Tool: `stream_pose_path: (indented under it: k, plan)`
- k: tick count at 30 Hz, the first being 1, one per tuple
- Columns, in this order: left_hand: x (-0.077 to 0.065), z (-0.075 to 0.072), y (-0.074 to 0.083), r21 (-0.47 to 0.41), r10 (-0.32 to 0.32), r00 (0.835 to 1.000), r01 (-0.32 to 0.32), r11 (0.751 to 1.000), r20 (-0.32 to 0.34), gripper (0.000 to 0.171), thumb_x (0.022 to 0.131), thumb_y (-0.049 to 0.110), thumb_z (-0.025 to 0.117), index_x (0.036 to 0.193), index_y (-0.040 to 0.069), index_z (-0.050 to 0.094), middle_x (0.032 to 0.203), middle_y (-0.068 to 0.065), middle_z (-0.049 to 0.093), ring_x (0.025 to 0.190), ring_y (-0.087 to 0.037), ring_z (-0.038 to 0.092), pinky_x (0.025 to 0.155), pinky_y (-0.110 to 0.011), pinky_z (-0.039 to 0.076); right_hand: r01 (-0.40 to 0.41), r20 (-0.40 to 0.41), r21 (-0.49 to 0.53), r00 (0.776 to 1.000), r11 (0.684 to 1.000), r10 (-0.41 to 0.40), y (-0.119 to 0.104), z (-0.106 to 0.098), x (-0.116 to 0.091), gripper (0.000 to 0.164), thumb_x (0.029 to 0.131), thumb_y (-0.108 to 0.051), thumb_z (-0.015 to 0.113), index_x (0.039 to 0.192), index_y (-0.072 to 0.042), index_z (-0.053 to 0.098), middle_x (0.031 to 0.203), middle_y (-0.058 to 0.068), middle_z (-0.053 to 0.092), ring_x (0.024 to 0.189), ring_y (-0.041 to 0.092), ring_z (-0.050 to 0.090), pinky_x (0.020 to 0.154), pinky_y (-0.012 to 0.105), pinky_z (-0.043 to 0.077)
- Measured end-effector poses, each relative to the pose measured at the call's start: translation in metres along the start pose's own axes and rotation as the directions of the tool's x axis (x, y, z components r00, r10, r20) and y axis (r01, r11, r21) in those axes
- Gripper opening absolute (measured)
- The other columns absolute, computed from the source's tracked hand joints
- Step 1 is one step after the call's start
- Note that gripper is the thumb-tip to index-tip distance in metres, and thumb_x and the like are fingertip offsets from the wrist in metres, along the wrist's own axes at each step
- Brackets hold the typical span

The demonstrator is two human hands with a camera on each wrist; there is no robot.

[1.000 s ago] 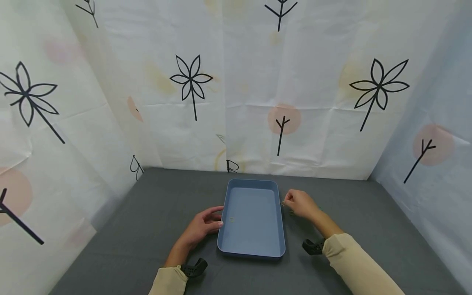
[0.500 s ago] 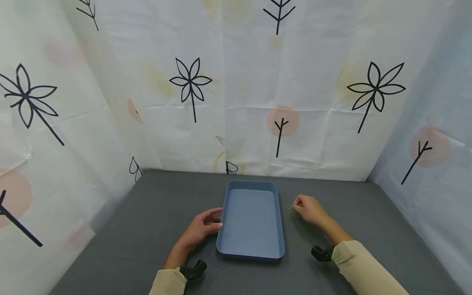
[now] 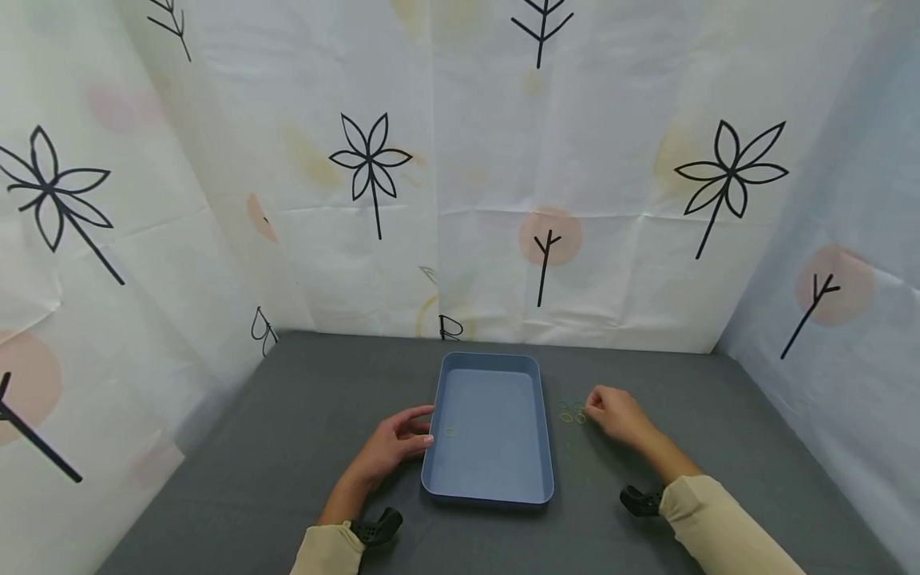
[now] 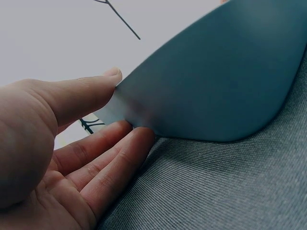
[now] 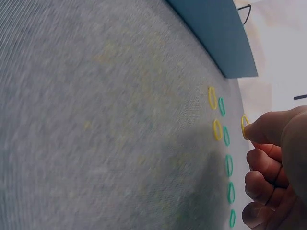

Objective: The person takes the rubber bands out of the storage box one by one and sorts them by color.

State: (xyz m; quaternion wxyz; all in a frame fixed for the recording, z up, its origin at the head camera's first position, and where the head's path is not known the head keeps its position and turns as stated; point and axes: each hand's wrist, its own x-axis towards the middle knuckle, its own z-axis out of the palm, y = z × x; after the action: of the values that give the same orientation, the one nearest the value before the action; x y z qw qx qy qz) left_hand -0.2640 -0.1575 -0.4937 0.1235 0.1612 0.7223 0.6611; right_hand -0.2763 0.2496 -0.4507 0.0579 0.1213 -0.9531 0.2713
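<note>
A shallow blue tray (image 3: 496, 431) stands on the grey table, with one small yellow rubber band (image 3: 450, 432) inside near its left wall. My left hand (image 3: 394, 439) rests at the tray's left side. In the left wrist view its thumb tip meets the rim and its fairly straight fingers touch the outer wall. To the right of the tray, my right hand (image 3: 616, 414) pinches a yellow rubber band (image 5: 244, 120) between thumb and forefinger; the remaining fingers curl inward. Beside it, two yellow rubber bands (image 5: 217, 129) and several green rubber bands (image 5: 229, 165) lie on the cloth.
Grey cloth (image 3: 323, 383) covers the table. White patterned sheets (image 3: 489, 160) hang behind it and on both sides. A black wrist strap (image 3: 640, 501) is on the right arm, another black strap (image 3: 377, 527) on the left.
My right hand has moved right, away from the tray's edge, uncovering the rubber bands on the table. The left hand and the tray stay in place.
</note>
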Motion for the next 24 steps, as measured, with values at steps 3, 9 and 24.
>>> stream_pose_path:
  k: [3, 9, 24]
  plan:
    - [0.001, 0.000, 0.000, 0.005, -0.003, 1.000, 0.003, 1.000, -0.004, 0.058, 0.092, 0.012, 0.068, 0.143, 0.000, 0.044, 0.128, -0.027, 0.055, 0.107, -0.031, 0.061, 0.088, -0.041, 0.053, -0.008, 0.002, -0.008, 1.000, 1.000, 0.008, 0.003, -0.001, -0.003, 0.010, 0.090, -0.004, 0.061, 0.081, -0.004, 0.057, 0.071, 0.000, 0.053, 0.062, 0.016, 0.046, 0.058, 0.034, 0.040]
    - [0.001, 0.000, -0.001, 0.003, -0.006, 1.000, 0.006, 1.000, -0.011, 0.058, 0.093, 0.009, 0.067, 0.144, -0.001, 0.042, 0.129, -0.029, 0.053, 0.107, -0.033, 0.061, 0.088, -0.042, 0.053, -0.032, 0.016, -0.025, 0.999, 0.999, 0.033, 0.009, -0.001, -0.006, 0.010, 0.091, -0.005, 0.061, 0.081, -0.004, 0.057, 0.071, 0.000, 0.053, 0.061, 0.015, 0.046, 0.057, 0.035, 0.040]
    - [0.001, -0.001, -0.003, 0.010, -0.009, 1.000, 0.009, 1.000, -0.005, 0.059, 0.092, 0.017, 0.070, 0.144, 0.003, 0.045, 0.129, -0.024, 0.055, 0.109, -0.031, 0.061, 0.089, -0.039, 0.052, -0.057, 0.027, -0.054, 0.998, 0.997, 0.058, 0.017, 0.004, -0.007, 0.011, 0.090, -0.006, 0.060, 0.080, -0.006, 0.057, 0.069, 0.000, 0.051, 0.059, 0.016, 0.045, 0.054, 0.034, 0.038]
